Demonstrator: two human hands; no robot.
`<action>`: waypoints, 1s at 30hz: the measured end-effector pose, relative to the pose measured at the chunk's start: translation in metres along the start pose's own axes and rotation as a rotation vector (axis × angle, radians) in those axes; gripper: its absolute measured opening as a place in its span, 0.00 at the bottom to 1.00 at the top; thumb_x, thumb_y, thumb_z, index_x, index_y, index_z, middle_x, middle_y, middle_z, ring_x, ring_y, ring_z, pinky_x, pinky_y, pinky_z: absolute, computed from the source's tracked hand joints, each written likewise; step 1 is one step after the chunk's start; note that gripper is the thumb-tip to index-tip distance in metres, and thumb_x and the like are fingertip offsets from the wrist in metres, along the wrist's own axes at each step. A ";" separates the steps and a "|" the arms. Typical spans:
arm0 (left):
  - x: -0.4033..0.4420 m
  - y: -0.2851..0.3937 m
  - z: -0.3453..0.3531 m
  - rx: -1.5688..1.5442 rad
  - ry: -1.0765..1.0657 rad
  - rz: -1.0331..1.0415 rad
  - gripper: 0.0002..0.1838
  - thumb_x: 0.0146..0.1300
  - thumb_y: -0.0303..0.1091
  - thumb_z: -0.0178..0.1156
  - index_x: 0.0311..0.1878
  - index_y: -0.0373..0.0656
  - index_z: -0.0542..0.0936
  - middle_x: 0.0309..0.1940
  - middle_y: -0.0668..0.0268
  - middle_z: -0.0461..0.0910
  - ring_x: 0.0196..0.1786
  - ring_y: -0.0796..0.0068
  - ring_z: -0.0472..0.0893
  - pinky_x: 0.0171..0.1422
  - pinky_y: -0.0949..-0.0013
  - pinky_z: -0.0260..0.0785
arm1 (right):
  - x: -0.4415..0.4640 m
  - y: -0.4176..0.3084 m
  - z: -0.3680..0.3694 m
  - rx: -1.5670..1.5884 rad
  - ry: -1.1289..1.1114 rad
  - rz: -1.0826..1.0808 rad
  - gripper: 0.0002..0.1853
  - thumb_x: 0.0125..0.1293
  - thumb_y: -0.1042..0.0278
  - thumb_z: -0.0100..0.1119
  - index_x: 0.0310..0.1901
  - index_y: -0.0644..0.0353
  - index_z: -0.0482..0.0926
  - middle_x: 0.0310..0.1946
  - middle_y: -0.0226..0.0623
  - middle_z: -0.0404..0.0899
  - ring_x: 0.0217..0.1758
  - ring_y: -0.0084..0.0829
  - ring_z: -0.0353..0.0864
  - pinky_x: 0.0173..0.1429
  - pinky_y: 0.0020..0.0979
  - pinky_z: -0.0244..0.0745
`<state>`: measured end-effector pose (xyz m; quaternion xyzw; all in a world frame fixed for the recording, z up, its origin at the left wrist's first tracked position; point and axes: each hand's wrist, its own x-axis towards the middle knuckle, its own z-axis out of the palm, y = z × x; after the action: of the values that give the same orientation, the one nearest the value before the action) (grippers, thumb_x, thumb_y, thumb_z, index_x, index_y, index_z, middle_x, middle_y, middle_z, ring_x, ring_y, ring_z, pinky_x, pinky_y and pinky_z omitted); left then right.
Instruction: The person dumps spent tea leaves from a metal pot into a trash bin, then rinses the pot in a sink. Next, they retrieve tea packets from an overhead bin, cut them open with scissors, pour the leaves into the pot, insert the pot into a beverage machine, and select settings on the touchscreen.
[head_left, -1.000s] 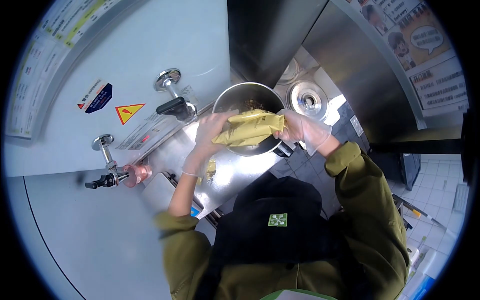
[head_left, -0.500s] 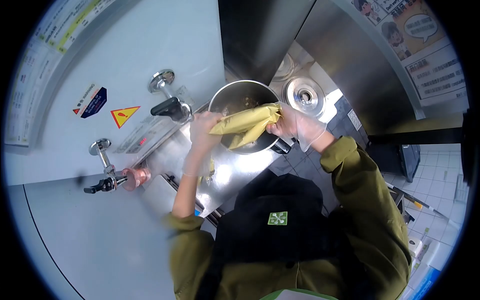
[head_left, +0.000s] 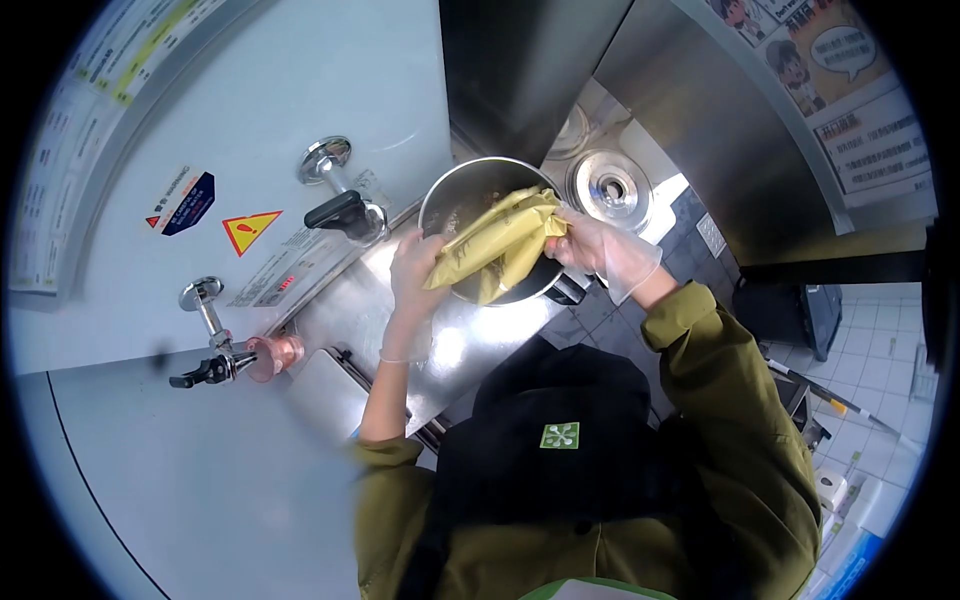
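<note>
soft, creased yellow film pouch (head_left: pixel 497 246) over the round metal pot (head_left: pixel 447 195): probably light, pliable, somewhat slippery; best held at both ends. fingers of the gloved left hand (head_left: pixel 410 265) and gloved right hand (head_left: pixel 595 250) clamp these; long axis slants up rightward, mouth indistinct.

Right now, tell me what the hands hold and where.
A yellow bag, above the pot: the left hand has its left end, the right hand its right end.
</note>
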<state>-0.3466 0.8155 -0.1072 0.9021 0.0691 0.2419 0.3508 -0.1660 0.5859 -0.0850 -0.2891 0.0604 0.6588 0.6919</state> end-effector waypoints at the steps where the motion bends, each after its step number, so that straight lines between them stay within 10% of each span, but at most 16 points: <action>1: -0.001 -0.004 0.002 0.010 -0.003 0.002 0.15 0.44 0.28 0.65 0.40 0.45 0.80 0.33 0.61 0.82 0.43 0.53 0.79 0.61 0.55 0.66 | -0.001 0.001 0.002 -0.041 0.069 0.004 0.18 0.73 0.58 0.46 0.54 0.64 0.70 0.36 0.37 0.77 0.31 0.21 0.76 0.30 0.18 0.72; 6: 0.001 0.003 0.005 -0.018 0.089 -0.041 0.15 0.44 0.28 0.65 0.39 0.44 0.80 0.29 0.59 0.81 0.41 0.52 0.79 0.64 0.54 0.65 | -0.010 -0.005 0.009 0.085 0.040 0.164 0.19 0.73 0.59 0.47 0.54 0.68 0.69 0.36 0.38 0.78 0.31 0.20 0.75 0.30 0.14 0.72; 10: 0.009 0.018 -0.001 0.059 -0.064 -0.107 0.12 0.47 0.31 0.64 0.37 0.41 0.79 0.27 0.56 0.79 0.39 0.52 0.78 0.66 0.53 0.63 | -0.005 0.005 0.019 -0.523 0.017 -0.069 0.18 0.68 0.70 0.51 0.55 0.72 0.68 0.43 0.46 0.78 0.39 0.27 0.80 0.39 0.13 0.77; 14: 0.010 0.027 -0.001 0.019 -0.009 -0.114 0.09 0.50 0.32 0.63 0.35 0.40 0.79 0.25 0.54 0.77 0.37 0.50 0.77 0.67 0.52 0.61 | -0.005 0.012 0.019 0.099 -0.157 0.063 0.19 0.68 0.72 0.47 0.57 0.74 0.65 0.51 0.51 0.75 0.46 0.33 0.81 0.45 0.16 0.80; 16: 0.011 0.026 0.000 0.000 0.009 -0.073 0.08 0.52 0.31 0.62 0.34 0.40 0.79 0.25 0.54 0.77 0.37 0.50 0.77 0.67 0.51 0.61 | 0.000 0.009 0.011 0.349 -0.357 0.239 0.19 0.69 0.69 0.45 0.56 0.74 0.65 0.52 0.51 0.75 0.46 0.33 0.81 0.44 0.16 0.80; 21: 0.006 0.033 0.009 0.025 -0.026 -0.114 0.08 0.53 0.29 0.61 0.37 0.40 0.79 0.26 0.55 0.77 0.36 0.49 0.77 0.67 0.52 0.64 | 0.008 0.028 -0.002 0.049 -0.002 -0.073 0.22 0.72 0.56 0.37 0.54 0.67 0.67 0.49 0.46 0.76 0.45 0.36 0.81 0.44 0.27 0.80; 23: 0.003 0.041 0.017 0.058 0.020 -0.138 0.08 0.53 0.29 0.61 0.38 0.41 0.79 0.26 0.54 0.77 0.37 0.49 0.78 0.65 0.53 0.66 | 0.028 0.042 -0.021 0.468 -0.555 -0.010 0.30 0.71 0.41 0.34 0.58 0.61 0.67 0.55 0.42 0.74 0.54 0.40 0.77 0.56 0.40 0.74; 26: -0.001 0.049 0.031 0.148 0.128 -0.105 0.10 0.51 0.29 0.62 0.38 0.42 0.79 0.27 0.53 0.77 0.38 0.50 0.79 0.56 0.54 0.71 | 0.014 0.044 0.059 0.342 0.365 -0.120 0.36 0.68 0.33 0.32 0.63 0.57 0.65 0.59 0.41 0.71 0.61 0.38 0.72 0.62 0.40 0.69; 30: -0.002 0.063 0.030 0.171 0.074 -0.154 0.12 0.48 0.28 0.63 0.38 0.43 0.79 0.31 0.52 0.78 0.38 0.51 0.80 0.42 0.55 0.73 | 0.008 0.059 0.079 -0.093 0.381 -0.332 0.41 0.66 0.28 0.29 0.64 0.57 0.64 0.59 0.37 0.70 0.61 0.33 0.72 0.62 0.40 0.68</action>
<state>-0.3366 0.7500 -0.0858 0.9111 0.1718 0.2406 0.2872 -0.2440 0.6285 -0.0419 -0.4453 0.1110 0.4721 0.7527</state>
